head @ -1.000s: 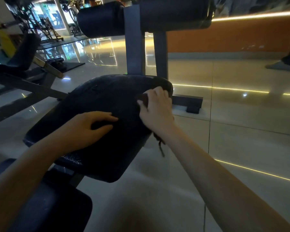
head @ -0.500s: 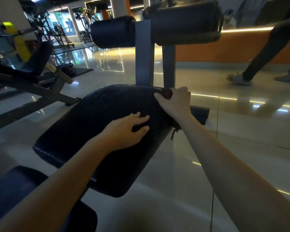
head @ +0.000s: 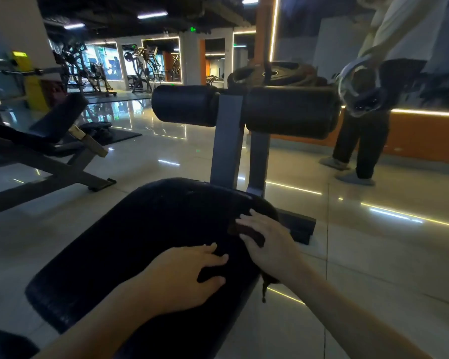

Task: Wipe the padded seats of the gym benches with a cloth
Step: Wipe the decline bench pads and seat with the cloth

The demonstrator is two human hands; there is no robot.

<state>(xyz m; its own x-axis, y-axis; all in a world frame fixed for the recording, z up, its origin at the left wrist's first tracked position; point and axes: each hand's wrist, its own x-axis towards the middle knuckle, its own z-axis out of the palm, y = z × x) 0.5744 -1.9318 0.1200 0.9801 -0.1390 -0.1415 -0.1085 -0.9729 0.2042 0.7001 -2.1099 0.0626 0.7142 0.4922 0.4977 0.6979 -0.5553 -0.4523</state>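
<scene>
Wiping stroke near the far right edge of the padded seat [head: 140,229].
Flat right fingers [head: 252,221] pressing the cloth [head: 245,231] to the pad; spread left fingers [head: 210,256], holding nothing, bracing mid-seat. Best done with even pressure and overlapping passes.

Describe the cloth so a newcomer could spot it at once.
Find the big black seat pad in the foreground. Near its right edge, the right hand presses a small dark brownish cloth. Unlike the smooth pad, it is bunched fabric, a strand dangling below.
</scene>
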